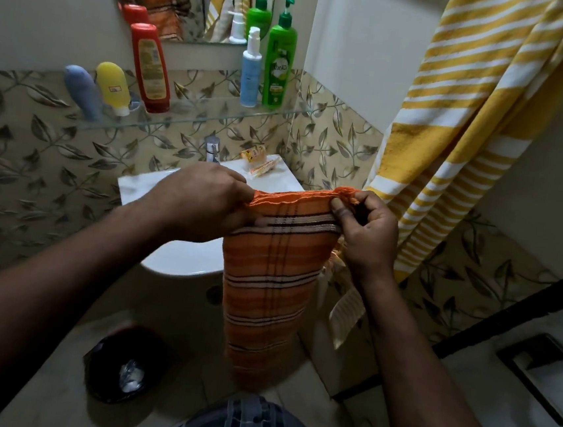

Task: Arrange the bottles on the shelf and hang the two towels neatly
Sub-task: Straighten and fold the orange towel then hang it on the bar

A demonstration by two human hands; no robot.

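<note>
Left hand (202, 199) and right hand (367, 235) both pinched tight on the top hem of the orange towel (273, 281), out in front of the sink (183, 255), long side dropping straight down, right hand closer to the hung yellow striped towel (469, 145), rail probably somewhere up past the frame.

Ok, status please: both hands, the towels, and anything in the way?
Left hand, right hand pinch top edge of orange striped cloth towel. Yellow-and-white striped towel hangs at right. No obstacle seen.
</note>
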